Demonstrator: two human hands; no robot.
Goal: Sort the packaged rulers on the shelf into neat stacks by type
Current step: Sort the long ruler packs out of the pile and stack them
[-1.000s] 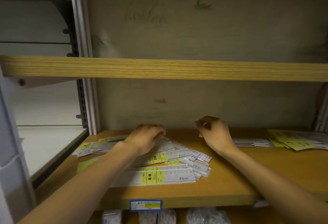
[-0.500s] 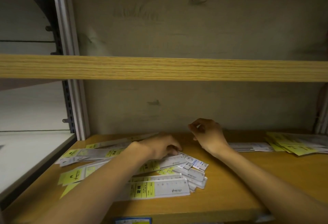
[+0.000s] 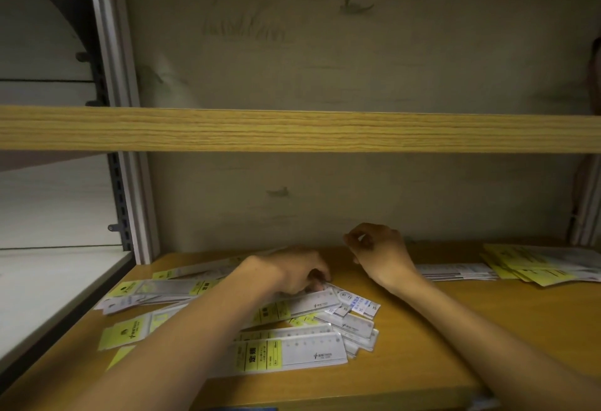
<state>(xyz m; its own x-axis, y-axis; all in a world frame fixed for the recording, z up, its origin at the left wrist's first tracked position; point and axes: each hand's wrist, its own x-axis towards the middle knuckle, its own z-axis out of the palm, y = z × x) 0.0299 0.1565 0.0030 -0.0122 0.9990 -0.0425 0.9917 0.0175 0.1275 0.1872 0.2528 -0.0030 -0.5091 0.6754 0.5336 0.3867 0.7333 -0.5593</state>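
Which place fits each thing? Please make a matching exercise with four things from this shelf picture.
Things:
1. left hand
2. right hand
3. yellow packages
4. white ruler pack with yellow label

Places:
A. far right of the shelf
B. front of the messy pile
C. raised above bare wood, fingers curled
D. resting on the messy pile

Pairs: 1-D, 2-C, 3-A, 4-B

Head camera looks forward, slightly down, close into the wooden shelf.

Glossy plastic-wrapped rulers lie on a matt wood-grain shelf.
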